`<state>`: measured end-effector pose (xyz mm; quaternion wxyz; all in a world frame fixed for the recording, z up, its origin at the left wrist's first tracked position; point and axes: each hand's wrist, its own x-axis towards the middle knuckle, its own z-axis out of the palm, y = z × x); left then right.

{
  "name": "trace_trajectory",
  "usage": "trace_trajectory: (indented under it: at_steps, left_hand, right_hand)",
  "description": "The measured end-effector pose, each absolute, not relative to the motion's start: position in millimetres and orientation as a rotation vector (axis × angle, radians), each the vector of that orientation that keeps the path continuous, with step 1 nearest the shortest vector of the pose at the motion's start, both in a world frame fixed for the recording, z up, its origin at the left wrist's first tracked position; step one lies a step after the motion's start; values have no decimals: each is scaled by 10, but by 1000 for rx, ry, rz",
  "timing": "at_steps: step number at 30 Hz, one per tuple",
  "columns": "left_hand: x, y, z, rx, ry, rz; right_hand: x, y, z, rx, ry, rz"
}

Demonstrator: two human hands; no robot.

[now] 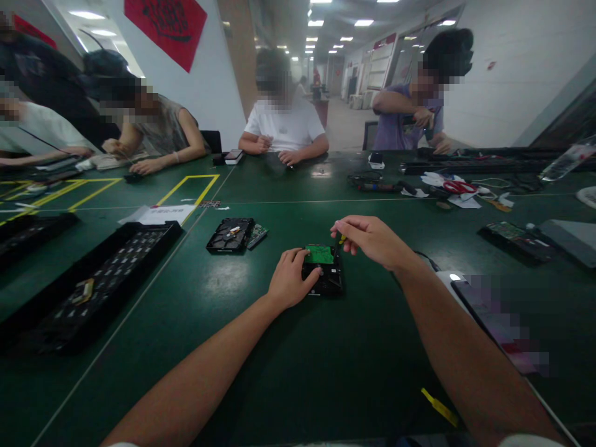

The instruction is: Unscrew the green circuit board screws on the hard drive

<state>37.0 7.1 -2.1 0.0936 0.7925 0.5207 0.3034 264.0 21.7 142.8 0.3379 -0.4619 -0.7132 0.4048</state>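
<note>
A black hard drive (pixel 329 283) with a green circuit board (pixel 319 254) on its upper face lies flat on the table in front of me. My left hand (pixel 291 277) grips it from the left, thumb across the lower part and fingers along the board's side. Above the drive's upper right corner, my right hand (pixel 365 241) pinches a small screwdriver (pixel 343 239) with yellow on it. Its tip points down at the board's right edge, but contact is hard to make out. To the left lies another black drive (pixel 230 235), a loose circuit board (pixel 257 236) against it.
A long black tray (pixel 100 279) stands at the left on the green table (pixel 279 366). On the right are a phone-like slab (pixel 493 316), another drive with a board (pixel 514 241) and a yellow strip (pixel 439 406). Cables and tools (pixel 377 184) lie farther back. Several people sit opposite.
</note>
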Motion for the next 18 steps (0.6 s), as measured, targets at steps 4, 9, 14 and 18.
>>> trace_trajectory:
  at_steps: [4, 9, 14, 18]
  left_hand:
    - [386, 41, -8, 2442, 1517, 921]
    - [415, -18, 52, 2567, 1319, 854]
    - [409, -32, 77, 2595, 1295, 794]
    - [404, -31, 82, 2598, 1298, 783]
  right_hand:
    - [2635, 200, 1437, -1193, -1876, 1076]
    - [2632, 195, 1425, -1171, -1912, 1086]
    - [2654, 211, 1410, -1165, -1928, 1088]
    - [2695, 239, 1398, -1175, -1921, 1106]
